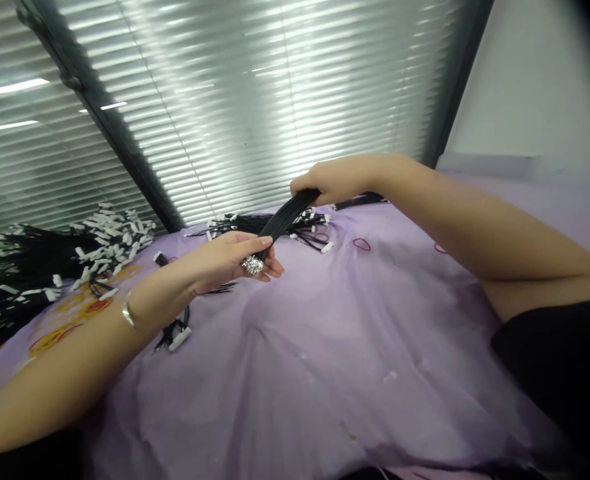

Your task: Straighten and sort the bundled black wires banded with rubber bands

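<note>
Black wire bundle (287, 215), held slantwise above the purple-covered counter (315, 347), with silvery tips (253, 265) at the lower end, turned toward the wearer. Lies across the left hand (239, 252) close to those tips: thumb laid over the strands, other fingers underneath, half extended, lightly curled. Probably so held to support the lower end and stop the strands fanning out, with the tips in plain sight. Gripped at the upper end by the right hand (332, 181), folded around the strands with its back showing; likely the firmer hold, good for bearing weight and setting the slant. Cannot tell how tightly.

Just behind the bundle, a cluster of wires (239, 223) with white connectors, lying flat. Beyond the bundle's upper end, partly hidden by the right forearm (437, 210), another dark bundle (357, 201). To the bundle's right, a red loop (361, 245), lying loose, perhaps placed for easy reach. Well to the bundle's left, a large heap of wires (117, 247), also white-ended, seemingly set there to leave working room. Left of and below the bundle's tips, a short wire piece (179, 339) with a white connector, lying apart.
</note>
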Available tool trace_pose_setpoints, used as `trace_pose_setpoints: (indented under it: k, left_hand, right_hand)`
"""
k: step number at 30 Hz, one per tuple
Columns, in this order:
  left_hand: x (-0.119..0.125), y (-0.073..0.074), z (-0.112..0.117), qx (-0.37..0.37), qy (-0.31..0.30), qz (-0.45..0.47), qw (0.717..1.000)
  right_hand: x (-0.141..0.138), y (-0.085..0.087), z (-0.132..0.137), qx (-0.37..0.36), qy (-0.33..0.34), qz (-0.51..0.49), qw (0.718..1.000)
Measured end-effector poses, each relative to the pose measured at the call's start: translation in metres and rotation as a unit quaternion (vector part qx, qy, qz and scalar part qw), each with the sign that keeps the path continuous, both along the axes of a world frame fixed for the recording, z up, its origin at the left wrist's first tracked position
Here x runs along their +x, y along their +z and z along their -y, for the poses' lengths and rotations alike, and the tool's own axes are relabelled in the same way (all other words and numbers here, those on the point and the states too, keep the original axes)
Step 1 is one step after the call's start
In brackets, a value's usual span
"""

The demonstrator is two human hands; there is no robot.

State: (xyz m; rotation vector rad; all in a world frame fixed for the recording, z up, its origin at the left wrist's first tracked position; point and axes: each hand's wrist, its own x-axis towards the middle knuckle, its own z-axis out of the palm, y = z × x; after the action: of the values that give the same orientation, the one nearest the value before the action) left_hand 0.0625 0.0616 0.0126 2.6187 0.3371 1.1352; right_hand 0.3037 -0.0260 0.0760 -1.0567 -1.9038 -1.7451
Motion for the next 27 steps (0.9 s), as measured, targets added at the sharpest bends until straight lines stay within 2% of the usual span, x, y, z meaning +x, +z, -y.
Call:
trace_pose_setpoints:
  k: [5, 9, 14, 16, 21, 24, 27]
  left_hand:
    - [0.002, 0.008, -0.011, -0.015, 0.009, 0.008, 1.0]
    - [0.003, 0.006, -0.018, -0.008, 0.029, 0.011, 0.999]
    - [0.001, 0.005, -0.02, 0.09, 0.046, 0.091, 0.991]
    - [-0.003, 0.009, -0.02, 0.125, 0.059, 0.07, 0.988]
    - [-0.007, 0.016, -0.031, 0.146, 0.078, -0.075, 0.983]
    - [-0.002, 0.011, -0.04, 0.182, 0.088, -0.127, 0.971]
    - [0.004, 0.004, -0.042, 0.256, 0.102, -0.121, 0.953]
  right_hand:
    - [0.002, 0.005, -0.006, -0.027, 0.008, -0.012, 1.0]
    - [0.001, 0.003, -0.01, -0.03, -0.014, -0.009, 0.999]
    - [0.004, 0.003, -0.014, -0.068, -0.065, -0.026, 0.995]
    - [0.004, 0.004, -0.019, -0.092, -0.071, -0.017, 0.993]
    - [0.001, 0.004, -0.037, -0.139, -0.081, -0.005, 0.987]
    - [0.0, 0.004, -0.048, -0.167, -0.094, -0.005, 0.982]
    - [0.001, 0.006, -0.059, -0.191, -0.103, -0.005, 0.976]
